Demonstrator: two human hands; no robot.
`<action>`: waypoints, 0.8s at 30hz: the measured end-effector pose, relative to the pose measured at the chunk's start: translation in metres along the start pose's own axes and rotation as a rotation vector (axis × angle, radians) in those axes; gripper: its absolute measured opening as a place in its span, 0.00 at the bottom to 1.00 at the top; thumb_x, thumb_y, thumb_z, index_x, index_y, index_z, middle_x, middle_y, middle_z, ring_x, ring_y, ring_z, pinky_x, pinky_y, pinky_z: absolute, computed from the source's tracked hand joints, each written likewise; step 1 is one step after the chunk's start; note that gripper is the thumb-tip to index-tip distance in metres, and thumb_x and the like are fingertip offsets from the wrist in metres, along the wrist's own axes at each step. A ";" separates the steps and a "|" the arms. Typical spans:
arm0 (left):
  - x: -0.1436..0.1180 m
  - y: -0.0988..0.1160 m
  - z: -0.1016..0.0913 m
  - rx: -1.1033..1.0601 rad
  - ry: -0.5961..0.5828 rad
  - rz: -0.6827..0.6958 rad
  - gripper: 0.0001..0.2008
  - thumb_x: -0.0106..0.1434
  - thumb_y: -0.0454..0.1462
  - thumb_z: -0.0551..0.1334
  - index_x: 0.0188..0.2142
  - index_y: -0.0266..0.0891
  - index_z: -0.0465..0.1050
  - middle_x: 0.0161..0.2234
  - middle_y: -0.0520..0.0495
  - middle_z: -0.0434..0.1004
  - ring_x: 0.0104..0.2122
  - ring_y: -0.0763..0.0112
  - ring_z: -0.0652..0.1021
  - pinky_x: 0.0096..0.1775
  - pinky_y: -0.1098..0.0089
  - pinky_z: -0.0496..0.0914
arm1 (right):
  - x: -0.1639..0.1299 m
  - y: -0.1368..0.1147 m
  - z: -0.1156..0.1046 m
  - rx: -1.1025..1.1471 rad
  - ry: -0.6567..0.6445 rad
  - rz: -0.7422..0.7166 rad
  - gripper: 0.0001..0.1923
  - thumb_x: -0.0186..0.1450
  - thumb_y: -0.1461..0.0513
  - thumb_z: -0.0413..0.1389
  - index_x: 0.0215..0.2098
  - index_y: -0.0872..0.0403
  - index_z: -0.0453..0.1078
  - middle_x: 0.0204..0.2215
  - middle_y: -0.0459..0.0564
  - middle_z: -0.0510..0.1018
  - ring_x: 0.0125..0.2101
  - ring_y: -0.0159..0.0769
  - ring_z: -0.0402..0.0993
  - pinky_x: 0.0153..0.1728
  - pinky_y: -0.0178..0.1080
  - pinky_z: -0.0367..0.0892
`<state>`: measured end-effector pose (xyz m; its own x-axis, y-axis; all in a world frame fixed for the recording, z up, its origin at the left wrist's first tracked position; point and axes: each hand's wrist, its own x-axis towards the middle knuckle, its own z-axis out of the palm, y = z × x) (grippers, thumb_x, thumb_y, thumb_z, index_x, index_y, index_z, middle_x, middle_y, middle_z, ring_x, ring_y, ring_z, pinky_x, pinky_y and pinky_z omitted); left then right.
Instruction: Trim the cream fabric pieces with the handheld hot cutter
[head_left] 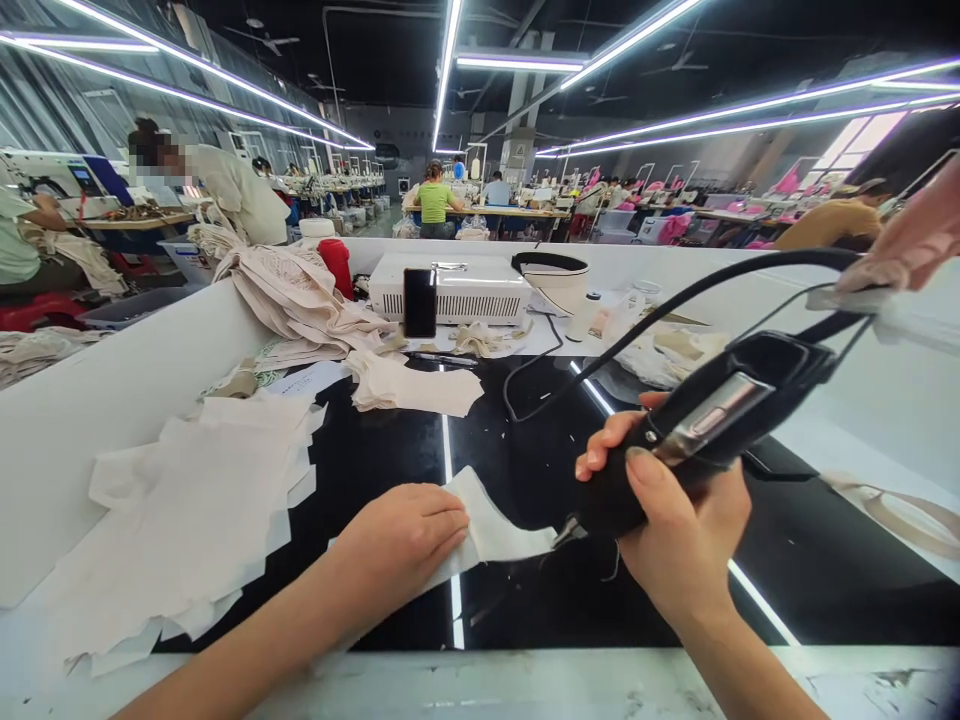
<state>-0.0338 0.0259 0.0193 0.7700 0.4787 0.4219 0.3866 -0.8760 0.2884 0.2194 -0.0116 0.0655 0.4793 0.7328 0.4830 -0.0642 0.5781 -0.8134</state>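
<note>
Right grip (pixel 667 510) is closed around a black handheld tool (pixel 724 415), thumb along the near side of the body, and stands to the right of the fabric piece (pixel 502 530); the tool's metal tip (pixel 568 530) points down and left, and appears to touch the narrow right end of the fabric piece. Left grip (pixel 416 530) lies palm down over the left part of the fabric piece, fingers together and pressed on it; its thumb is hidden, so whether it pinches the cloth cannot be told. Between the two grips, the pale fabric piece extends bare from the left fingertips to the tip, resting on the black table (pixel 562 610).

Left of the fabric piece lies a large stack of cut panels (pixel 187 500), edges unevenly layered; beyond the fabric piece is a smaller fabric stack (pixel 412 388); farther beyond stand a dark phone (pixel 420 303), upright, and a white vented box (pixel 480 285) behind it; a red cone (pixel 335 268) stands beyond and to the left of the fabric piece; a black cord (pixel 675 290) curves beyond and to its right.
</note>
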 end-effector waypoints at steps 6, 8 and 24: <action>-0.005 0.009 0.001 -0.092 -0.143 -0.205 0.11 0.80 0.31 0.60 0.47 0.42 0.83 0.49 0.48 0.85 0.46 0.62 0.84 0.50 0.64 0.79 | 0.014 0.011 0.001 -0.007 0.041 -0.032 0.19 0.66 0.58 0.73 0.52 0.43 0.76 0.35 0.40 0.81 0.29 0.33 0.78 0.32 0.37 0.79; -0.004 0.019 -0.003 -0.133 -0.218 -0.282 0.12 0.79 0.32 0.61 0.44 0.43 0.84 0.46 0.50 0.84 0.42 0.66 0.84 0.46 0.68 0.77 | 0.012 0.011 0.004 -0.005 0.028 -0.031 0.19 0.66 0.58 0.73 0.52 0.43 0.75 0.36 0.41 0.82 0.29 0.33 0.79 0.32 0.37 0.80; 0.059 -0.002 -0.014 -0.180 -0.353 -0.057 0.16 0.69 0.32 0.77 0.50 0.43 0.75 0.59 0.45 0.82 0.62 0.57 0.81 0.66 0.53 0.75 | 0.001 -0.001 0.034 -0.030 -0.023 0.008 0.13 0.63 0.58 0.68 0.40 0.47 0.68 0.30 0.40 0.79 0.25 0.33 0.74 0.29 0.39 0.74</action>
<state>0.0036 0.0567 0.0555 0.8890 0.4493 0.0886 0.3629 -0.8092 0.4620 0.1907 0.0010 0.0778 0.4585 0.7456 0.4836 -0.0414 0.5615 -0.8264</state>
